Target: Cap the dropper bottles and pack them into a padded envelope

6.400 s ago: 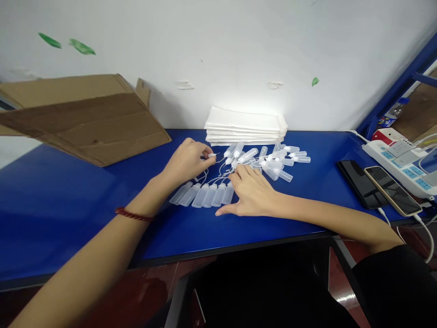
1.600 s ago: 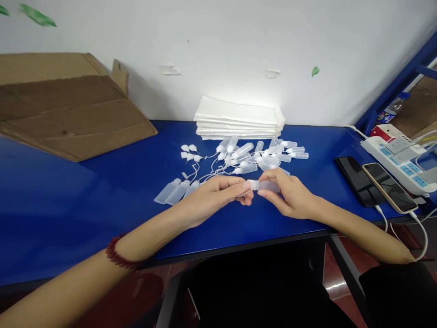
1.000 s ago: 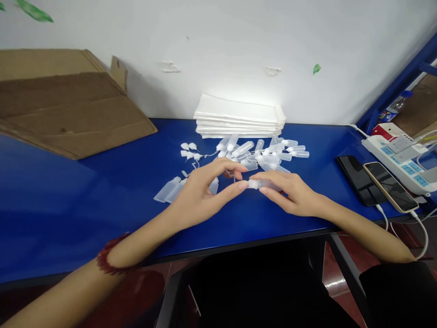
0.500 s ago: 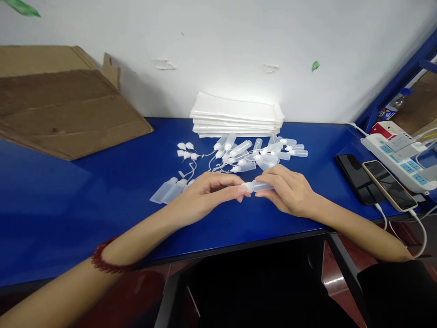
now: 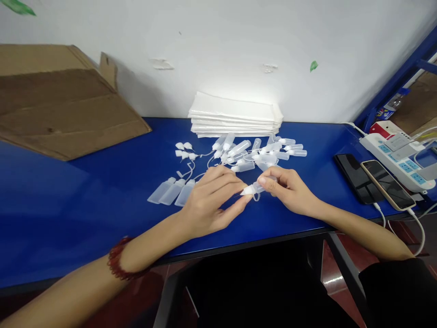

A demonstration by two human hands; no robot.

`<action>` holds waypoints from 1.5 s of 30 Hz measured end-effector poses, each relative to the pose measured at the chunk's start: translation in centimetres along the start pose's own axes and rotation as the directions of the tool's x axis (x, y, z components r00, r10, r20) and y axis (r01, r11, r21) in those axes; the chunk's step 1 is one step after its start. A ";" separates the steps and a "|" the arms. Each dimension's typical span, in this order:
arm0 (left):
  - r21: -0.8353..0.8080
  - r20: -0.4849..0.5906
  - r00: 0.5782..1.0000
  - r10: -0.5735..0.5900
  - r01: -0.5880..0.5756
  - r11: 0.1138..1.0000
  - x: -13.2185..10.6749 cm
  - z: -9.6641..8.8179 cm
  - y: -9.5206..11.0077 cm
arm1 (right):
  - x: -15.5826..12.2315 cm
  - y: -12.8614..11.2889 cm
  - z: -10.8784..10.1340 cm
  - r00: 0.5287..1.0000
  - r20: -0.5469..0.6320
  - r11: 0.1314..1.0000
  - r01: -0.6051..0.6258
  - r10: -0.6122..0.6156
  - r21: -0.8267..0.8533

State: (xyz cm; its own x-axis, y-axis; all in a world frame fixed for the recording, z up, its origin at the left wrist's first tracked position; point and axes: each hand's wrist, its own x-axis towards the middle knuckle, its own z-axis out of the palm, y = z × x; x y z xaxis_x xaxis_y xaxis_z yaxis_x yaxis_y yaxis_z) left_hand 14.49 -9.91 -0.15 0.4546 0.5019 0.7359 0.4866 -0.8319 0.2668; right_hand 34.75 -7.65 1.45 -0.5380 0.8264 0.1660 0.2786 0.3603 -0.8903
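Observation:
A small translucent dropper bottle (image 5: 258, 185) with a white pointed cap is held low over the blue table, its tip toward the left. My right hand (image 5: 290, 189) is closed around its body, hiding part of it. The thumb and fingers of my left hand (image 5: 213, 200) pinch the white cap. A thin cap strap loops below the bottle's neck. To the left of my left hand lie several uncapped bottles (image 5: 171, 192). Behind them are loose white caps (image 5: 184, 154) with thin straps. Beyond both hands spreads a pile of capped bottles (image 5: 243, 148).
A stack of white flat packets (image 5: 235, 114) stands against the wall. Cardboard (image 5: 68, 105) leans at the left. On the right lie two phones (image 5: 389, 184) with charging cables, beside a white power strip (image 5: 398, 159). The blue table's (image 5: 119, 218) front edge runs near my forearms.
My left hand has turned, with its knuckles now raised, still at the cap. The bottle is tilted more, tip downward, and the strap loop has come into view. My right thumb now lies on top.

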 end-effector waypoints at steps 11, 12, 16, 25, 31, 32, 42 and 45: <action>-0.378 0.461 0.810 -0.364 0.550 0.744 0.9 -1.1 0.3 | -0.7 -0.4 -0.2 0.986 0.027 0.976 0.168 -0.165 -0.136; -0.376 0.452 0.809 -0.376 0.555 0.742 0.9 -1.1 0.3 | -0.8 -0.4 -0.2 0.982 0.041 0.969 0.190 -0.186 -0.160; -0.336 0.355 0.856 -0.375 0.491 0.804 0.8 -1.1 0.4 | -1.1 -0.1 -0.2 0.974 0.087 0.902 0.226 -0.209 -0.368; -0.159 0.136 0.985 -0.103 0.125 0.979 0.3 -0.6 0.1 | -1.1 0.4 -0.1 0.975 0.150 0.839 0.216 -0.161 -0.499; -0.180 0.158 0.982 -0.104 0.132 0.975 0.6 -0.6 0.0 | -0.8 0.1 -0.1 0.985 0.149 0.885 0.140 -0.082 -0.443; -0.188 0.163 0.980 -0.111 0.142 0.972 0.6 -0.7 -0.1 | -0.8 0.1 -0.1 0.986 0.148 0.888 0.131 -0.071 -0.441; -0.190 0.139 0.966 -0.216 0.240 0.952 0.2 -0.2 -1.3 | 0.1 1.1 0.0 0.994 0.093 0.919 0.093 -0.062 -0.384; -0.154 0.121 0.960 -0.251 0.268 0.951 0.4 -0.3 -1.7 | 0.5 1.0 -0.1 0.995 0.052 0.927 0.101 -0.089 -0.361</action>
State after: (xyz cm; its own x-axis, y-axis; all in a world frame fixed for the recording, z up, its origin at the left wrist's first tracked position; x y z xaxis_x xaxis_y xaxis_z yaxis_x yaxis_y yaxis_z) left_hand 13.62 -8.39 -0.13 0.4050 0.7192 0.5646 0.4692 -0.6934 0.5468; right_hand 34.86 -6.86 0.64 -0.6011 0.7677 0.2221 0.4911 0.5741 -0.6552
